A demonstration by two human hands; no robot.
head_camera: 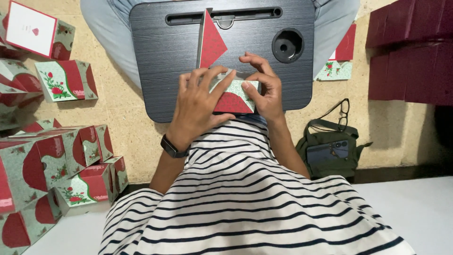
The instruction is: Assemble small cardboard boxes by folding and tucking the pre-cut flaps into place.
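We pinch the flat carton with left hand and right hand; light, creasable card, best gripped at folded edges.

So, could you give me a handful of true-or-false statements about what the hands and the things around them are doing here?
1. Both hands, left hand and right hand, touch a red and green flat printed cardboard box blank. True.
2. The blank lies on a white glass table. False: on a black ribbed lap tray.
3. A dark wristband is on the left wrist. True.
4. Black spectacles are on the tray. False: they rest on an olive bag on the floor.
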